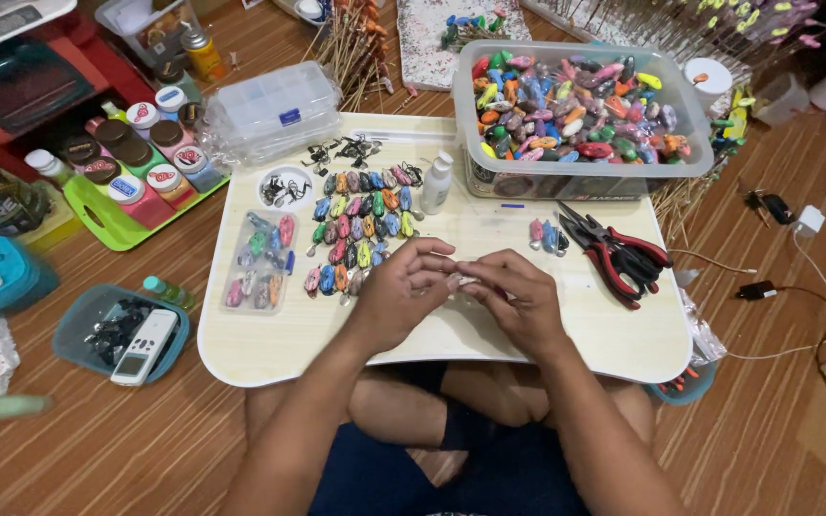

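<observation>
Both hands meet over the middle of the lap table [270,354]. Left hand [396,291] has its fingers curled in, pinching a tiny pale piece [464,281] at the fingertips, and right hand [518,298] pinches the same piece from the other side. It's too small to tell what it is. Rows of painted lures [360,229] lie just beyond the left hand, red pliers [619,253] sit near the right one, and a tub [580,167] of more lures is at the far edge.
</observation>
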